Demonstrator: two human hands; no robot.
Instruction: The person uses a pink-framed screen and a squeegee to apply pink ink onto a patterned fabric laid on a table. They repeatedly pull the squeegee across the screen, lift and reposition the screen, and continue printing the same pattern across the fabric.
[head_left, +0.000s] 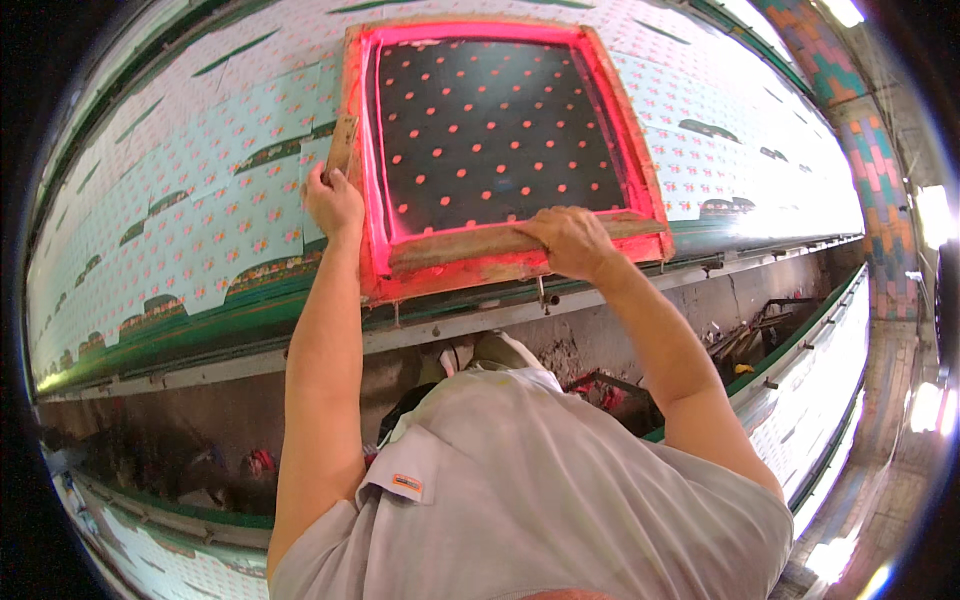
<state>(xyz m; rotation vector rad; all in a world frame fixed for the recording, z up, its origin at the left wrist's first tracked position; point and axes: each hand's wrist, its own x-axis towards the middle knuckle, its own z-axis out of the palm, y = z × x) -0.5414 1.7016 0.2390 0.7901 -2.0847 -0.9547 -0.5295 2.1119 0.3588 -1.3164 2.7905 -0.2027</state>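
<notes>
A square screen-printing frame (655,190) with pink-stained wooden sides lies on the long printing table. Its dark mesh (490,130) carries rows of small orange-pink dots. Along the near inner side of the frame rests a wooden squeegee (455,248). My right hand (573,240) is closed over the squeegee's right half, fingers bent across its top. At the frame's left side, my left hand (336,203) grips a short wooden handle (342,145); part of that handle is hidden by the hand. Pink ink coats the frame's inner edges.
White fabric (250,200) with small flower prints covers the table on both sides of the frame. A metal rail (230,370) with pegs runs along the near table edge. Behind me stands another printed table (815,415); an aisle with scattered items lies between.
</notes>
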